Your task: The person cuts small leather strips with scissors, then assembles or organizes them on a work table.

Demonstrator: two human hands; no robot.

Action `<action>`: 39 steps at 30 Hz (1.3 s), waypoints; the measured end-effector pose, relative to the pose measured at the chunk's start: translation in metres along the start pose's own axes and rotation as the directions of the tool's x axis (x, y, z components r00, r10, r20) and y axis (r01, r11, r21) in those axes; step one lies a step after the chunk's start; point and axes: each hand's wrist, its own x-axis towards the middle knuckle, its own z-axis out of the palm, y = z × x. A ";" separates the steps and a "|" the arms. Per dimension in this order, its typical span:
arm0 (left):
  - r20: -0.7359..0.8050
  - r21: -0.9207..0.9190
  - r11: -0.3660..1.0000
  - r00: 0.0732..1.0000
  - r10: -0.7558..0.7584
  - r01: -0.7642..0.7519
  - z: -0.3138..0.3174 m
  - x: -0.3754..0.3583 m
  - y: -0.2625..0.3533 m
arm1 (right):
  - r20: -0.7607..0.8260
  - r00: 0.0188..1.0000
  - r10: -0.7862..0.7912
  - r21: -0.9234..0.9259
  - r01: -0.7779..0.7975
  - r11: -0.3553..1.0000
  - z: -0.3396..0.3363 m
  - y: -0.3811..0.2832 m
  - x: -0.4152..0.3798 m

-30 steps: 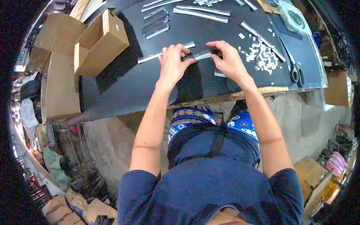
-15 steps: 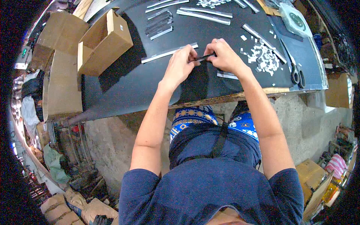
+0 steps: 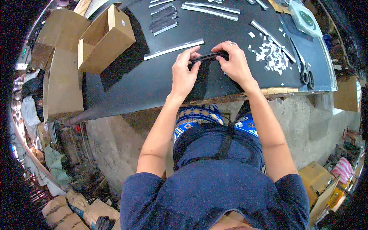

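Note:
A short black strip (image 3: 209, 57), slightly bowed, spans the gap between my two hands just above the dark tabletop (image 3: 130, 94). Its left end is pinched by my left hand (image 3: 184, 73), thumb below and fingers above. My right hand (image 3: 235, 64), with a ring on one finger, grips the other end between thumb and curled fingers. Beyond my left hand lies a long black strip with a white edge (image 3: 174, 50). Right of my right hand is a heap of small white pieces (image 3: 274, 56), with another white-edged strip (image 3: 273, 40) along its far side.
Black-handled scissors (image 3: 304, 74) lie near the right edge. At the back are a stack of short black strips (image 3: 164, 18) and longer white-edged strips (image 3: 211, 10). An open cardboard box (image 3: 115, 46) stands on the left; a clear plastic container (image 3: 305, 20) sits back right.
My hands have moved apart, so more of the black strip shows between them. The white-edged piece that lay beneath my right wrist is no longer visible there. The view has shifted slightly.

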 end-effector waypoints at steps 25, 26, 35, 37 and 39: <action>-0.087 0.098 0.989 0.989 0.117 -0.108 0.004 -0.001 0.001 | -0.158 0.987 0.044 0.154 -0.019 0.988 0.012 -0.014 -0.013; -0.098 0.062 0.995 0.992 0.084 -0.078 -0.001 0.003 0.000 | -0.182 0.983 0.032 0.140 -0.006 0.990 0.002 -0.018 -0.013; -0.182 0.221 0.974 0.980 0.082 -0.040 -0.075 0.099 -0.062 | -0.228 0.970 0.085 0.132 -0.055 0.990 -0.057 -0.020 -0.055; -0.165 0.178 0.983 0.984 0.063 -0.034 -0.080 0.112 -0.076 | -0.178 0.977 0.119 0.135 -0.096 0.986 -0.063 -0.026 -0.063; -0.148 0.133 0.991 0.988 0.043 -0.023 -0.081 0.120 -0.090 | -0.182 0.973 0.142 0.140 -0.117 0.983 -0.068 -0.032 -0.068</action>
